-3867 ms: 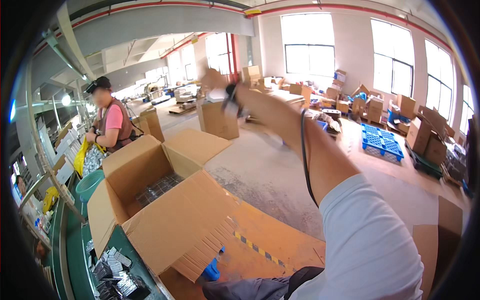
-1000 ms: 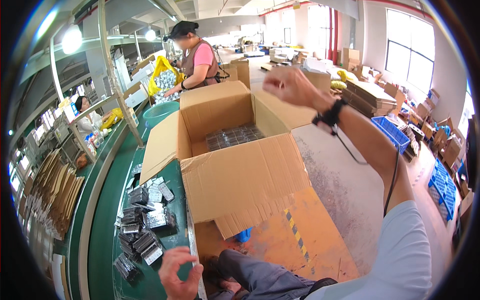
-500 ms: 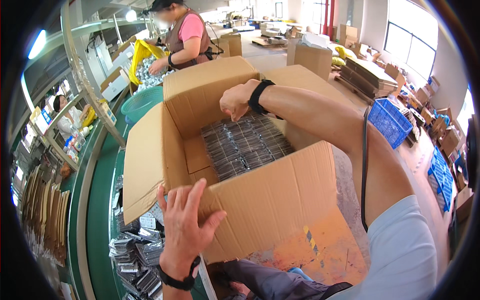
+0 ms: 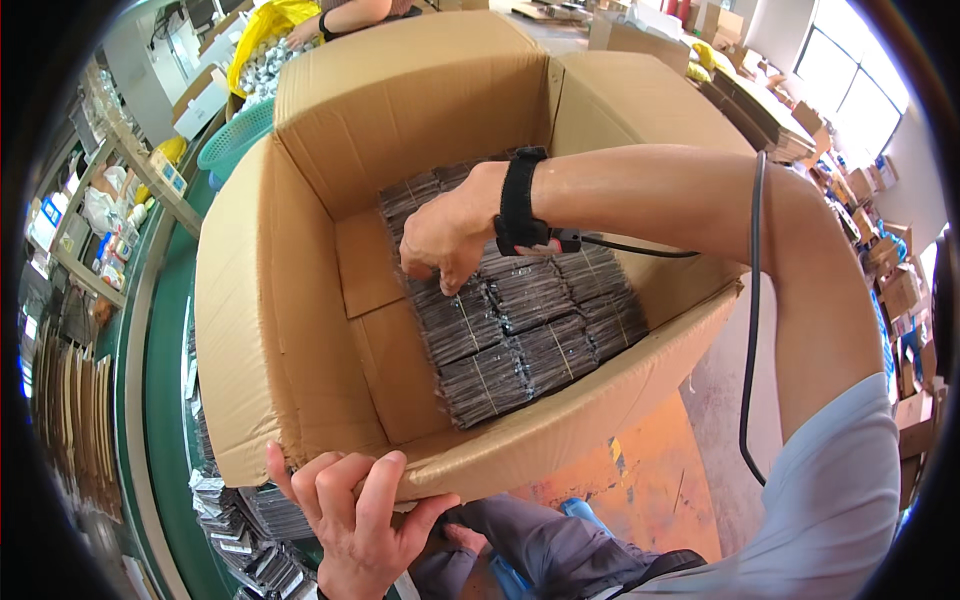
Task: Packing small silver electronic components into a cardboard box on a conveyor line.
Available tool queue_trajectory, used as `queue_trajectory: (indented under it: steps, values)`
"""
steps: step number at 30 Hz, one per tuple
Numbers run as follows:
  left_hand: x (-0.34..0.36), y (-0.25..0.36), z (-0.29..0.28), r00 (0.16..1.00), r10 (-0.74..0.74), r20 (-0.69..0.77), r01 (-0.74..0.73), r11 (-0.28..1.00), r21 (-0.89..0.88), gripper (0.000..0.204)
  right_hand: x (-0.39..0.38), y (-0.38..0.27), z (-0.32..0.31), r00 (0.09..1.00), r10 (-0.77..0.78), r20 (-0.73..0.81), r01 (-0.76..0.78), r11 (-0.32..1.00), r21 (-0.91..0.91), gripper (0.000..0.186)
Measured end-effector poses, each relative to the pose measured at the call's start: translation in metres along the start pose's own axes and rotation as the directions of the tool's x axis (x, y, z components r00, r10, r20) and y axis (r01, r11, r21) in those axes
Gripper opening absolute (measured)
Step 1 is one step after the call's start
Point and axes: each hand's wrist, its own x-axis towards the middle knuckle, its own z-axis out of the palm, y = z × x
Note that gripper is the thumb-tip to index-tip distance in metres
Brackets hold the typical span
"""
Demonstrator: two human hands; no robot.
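A large open cardboard box (image 4: 345, 300) stands before me, tilted in view. Inside, rows of flat dark packs in clear wrap, tied into bundles (image 4: 480, 385) with thin bands, cover its right part. My left hand (image 4: 365, 510) grips the near-left corner of the box, its fingers over the rim and thumb on the outside. Reaching in from the right, my right hand (image 4: 448, 235) is over the bundles with its fingers curled downward. One fingertip seems to touch them; whether anything lies under the curled fingers is hidden.
Loose dark packs (image 4: 250, 540) lie heaped left of the box, beside a green conveyor (image 4: 170, 400). Behind stand a teal basket (image 4: 235, 140) and a yellow bag (image 4: 270, 25) of small pale parts, where another person's arm (image 4: 350, 14) reaches. Cardboard sheets (image 4: 75, 420) stand far left.
My right hand has come lower, from above the box down to the bundles. My view has tipped down and closer to the box, and my left hand has closed on its near-left rim.
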Motion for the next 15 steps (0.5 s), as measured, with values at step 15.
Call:
queue_trajectory:
  steps: [15]
  values:
    - [0.001,0.003,0.004,0.999,-0.043,0.000,0.043,0.998,-0.051,0.066,-0.040,-0.043,0.040,0.988,0.110,-0.104,-0.109,0.994,0.015,0.050]
